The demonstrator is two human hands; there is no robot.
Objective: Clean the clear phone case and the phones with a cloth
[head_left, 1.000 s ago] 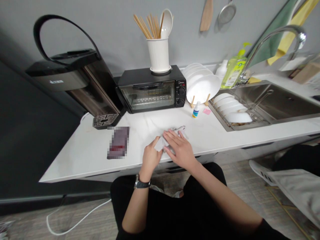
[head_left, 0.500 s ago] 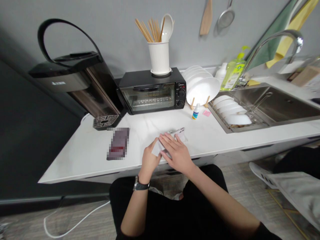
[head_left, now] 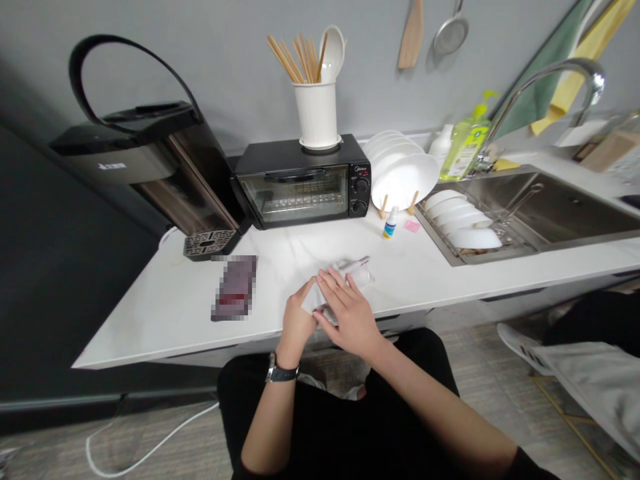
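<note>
Right hand has slid toward the left hand and the surface's front edge; I read this as pressing. It lies flat over the white sheet, near that edge; whether the left grips, I can't tell.

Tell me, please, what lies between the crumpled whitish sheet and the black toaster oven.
In the head view, only bare white, veined countertop shows between the sheet and the oven.

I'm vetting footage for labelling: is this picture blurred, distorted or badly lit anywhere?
Head view throughout: left hand and right hand look fairly clear; the water dispenser leans, apparently from wide-angle stretch; pixelation obscures the dark flat item; the faucet carries bright glints; the brown box at far right looks soft.
</note>
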